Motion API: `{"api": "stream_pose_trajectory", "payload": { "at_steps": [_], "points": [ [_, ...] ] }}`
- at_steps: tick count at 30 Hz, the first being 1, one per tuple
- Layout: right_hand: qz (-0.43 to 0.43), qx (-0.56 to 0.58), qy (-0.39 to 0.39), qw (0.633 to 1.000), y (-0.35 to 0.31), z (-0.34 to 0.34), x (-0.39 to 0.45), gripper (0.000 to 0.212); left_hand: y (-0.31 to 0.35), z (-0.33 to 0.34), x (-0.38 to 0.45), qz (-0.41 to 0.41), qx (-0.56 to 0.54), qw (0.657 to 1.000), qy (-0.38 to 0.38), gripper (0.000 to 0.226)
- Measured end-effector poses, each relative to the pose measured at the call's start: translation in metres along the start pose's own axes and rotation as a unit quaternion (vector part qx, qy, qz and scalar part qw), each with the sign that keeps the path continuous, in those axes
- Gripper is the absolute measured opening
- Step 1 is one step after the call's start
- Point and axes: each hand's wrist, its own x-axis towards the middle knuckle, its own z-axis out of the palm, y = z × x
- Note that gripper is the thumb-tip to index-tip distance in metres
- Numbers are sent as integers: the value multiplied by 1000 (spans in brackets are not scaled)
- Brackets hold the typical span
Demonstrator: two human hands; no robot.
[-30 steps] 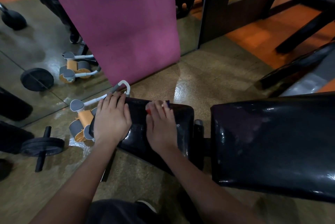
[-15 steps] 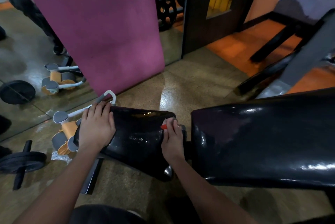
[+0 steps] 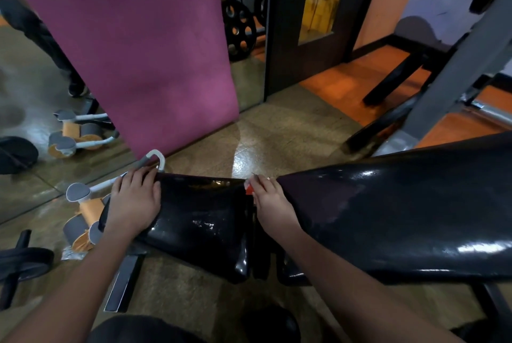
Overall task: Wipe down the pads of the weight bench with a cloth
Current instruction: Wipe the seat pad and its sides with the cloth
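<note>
The weight bench has two glossy black pads: a short seat pad [image 3: 199, 220] at the centre and a long back pad [image 3: 401, 215] stretching right. My left hand [image 3: 133, 201] lies flat, fingers spread, on the seat pad's left end. My right hand [image 3: 270, 201] is at the gap between the two pads, at the seat pad's far right corner, fingers closed over a small red and white cloth [image 3: 249, 188] that mostly hides beneath them.
A pink mat [image 3: 138, 46] leans on the mirror behind the bench. An orange and grey ab roller [image 3: 86, 212] lies on the floor at the left, beside a dumbbell [image 3: 19, 262]. A grey machine frame [image 3: 448, 87] stands far right; weight plates [image 3: 238, 29] sit behind.
My right hand slid rightwards with the cloth across the seat pad to its right edge by the gap. My left hand stayed on the left end. The view shifted right.
</note>
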Motion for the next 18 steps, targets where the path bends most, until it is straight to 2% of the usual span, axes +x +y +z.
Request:
{"api": "stream_pose_trajectory", "payload": {
  "at_steps": [2,5,9,14,18],
  "points": [
    [-25,-24,-1,999,3,-3,0,58,2,-4,4,-8,5,1000,-6,47],
    [-6,-18,-5,1000,8,-4,-5,57,30,-10,11,29,25,999,-13,35],
    [56,57,-15,997,11,-8,-12,54,97,-10,5,70,-44,996,-34,31],
    [64,55,-5,996,22,-33,-13,43,162,-15,6,96,-83,989,-82,46],
    [67,37,-4,997,43,-63,-25,42,207,-25,6,112,-104,981,-116,48]
  ]
}}
